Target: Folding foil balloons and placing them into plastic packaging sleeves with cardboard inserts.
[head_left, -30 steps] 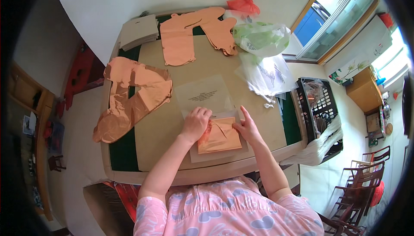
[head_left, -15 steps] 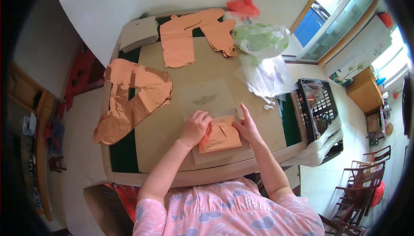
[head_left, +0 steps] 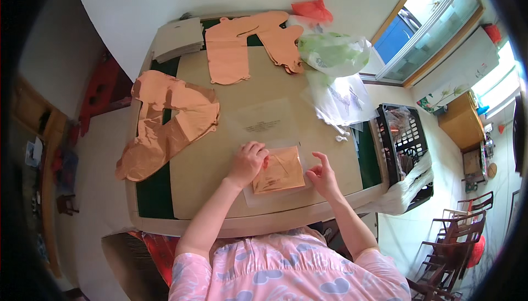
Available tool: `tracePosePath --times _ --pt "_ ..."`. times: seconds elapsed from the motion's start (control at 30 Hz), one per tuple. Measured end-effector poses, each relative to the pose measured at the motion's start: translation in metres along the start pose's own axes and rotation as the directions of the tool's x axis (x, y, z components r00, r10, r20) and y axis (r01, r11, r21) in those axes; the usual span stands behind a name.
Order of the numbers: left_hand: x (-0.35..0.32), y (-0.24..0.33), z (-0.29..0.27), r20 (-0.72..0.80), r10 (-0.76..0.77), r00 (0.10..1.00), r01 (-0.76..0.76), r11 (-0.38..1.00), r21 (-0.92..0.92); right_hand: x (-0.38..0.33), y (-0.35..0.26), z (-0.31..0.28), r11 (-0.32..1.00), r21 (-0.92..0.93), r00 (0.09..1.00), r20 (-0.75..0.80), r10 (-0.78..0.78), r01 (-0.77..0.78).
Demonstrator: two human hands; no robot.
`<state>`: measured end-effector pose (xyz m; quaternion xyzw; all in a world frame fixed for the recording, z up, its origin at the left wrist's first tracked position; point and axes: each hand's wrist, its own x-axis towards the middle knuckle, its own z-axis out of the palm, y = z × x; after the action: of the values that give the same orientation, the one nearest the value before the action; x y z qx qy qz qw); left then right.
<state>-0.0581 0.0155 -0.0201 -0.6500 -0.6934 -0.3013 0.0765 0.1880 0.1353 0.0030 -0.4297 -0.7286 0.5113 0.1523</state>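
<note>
A folded copper-coloured foil balloon [head_left: 281, 172] lies as a flat square packet near the table's front edge, on a clear plastic bag [head_left: 254, 199] whose margins show around it. My left hand [head_left: 247, 163] has its fingers bent and closed at the packet's upper left edge; the fingertips are partly hidden. To the right of the packet, my right hand [head_left: 324, 180] is off the foil, its index finger raised and its thumb apart, holding nothing. Just beyond the packet another clear bag with printing [head_left: 261, 114] lies flat.
An unfolded foil balloon [head_left: 181, 108] lies at left, more foil balloons [head_left: 228, 59] at the back. A stack of grey card sheets [head_left: 179, 38], a green-white plastic bag [head_left: 333, 53], clear bags [head_left: 344, 100] and a red bag [head_left: 312, 8] surround them. A black crate [head_left: 404, 147] stands at right.
My right hand has let go of the packet's right edge and moved slightly right. The packet lies flatter. My left hand stays at its left edge.
</note>
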Motion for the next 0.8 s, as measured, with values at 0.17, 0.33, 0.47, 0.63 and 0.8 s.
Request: tracePosePath --times 0.17,0.33,0.47,0.63,0.8 --pt "0.005 0.0 -0.005 0.002 0.001 1.0 -0.001 1.0 0.02 -0.012 -0.024 0.011 0.65 -0.562 0.82 0.092 -0.566 0.512" --pt "0.004 0.0 -0.006 0.003 -0.005 1.0 0.005 1.0 -0.028 -0.008 -0.027 0.015 0.389 -0.649 0.745 0.462 -0.481 0.653" --pt "0.002 0.001 -0.007 0.018 -0.012 1.0 0.013 0.998 -0.054 0.001 -0.027 0.013 0.449 -0.616 0.756 0.447 -0.478 0.648" --pt "0.0 -0.002 -0.006 0.0 0.012 1.0 -0.012 0.998 -0.064 0.006 -0.036 0.018 0.406 -0.608 0.72 0.46 -0.52 0.682" --pt "-0.002 -0.003 -0.006 0.004 0.017 1.0 -0.017 0.998 -0.059 0.031 -0.044 0.052 0.436 -0.528 0.66 0.371 -0.653 0.728"
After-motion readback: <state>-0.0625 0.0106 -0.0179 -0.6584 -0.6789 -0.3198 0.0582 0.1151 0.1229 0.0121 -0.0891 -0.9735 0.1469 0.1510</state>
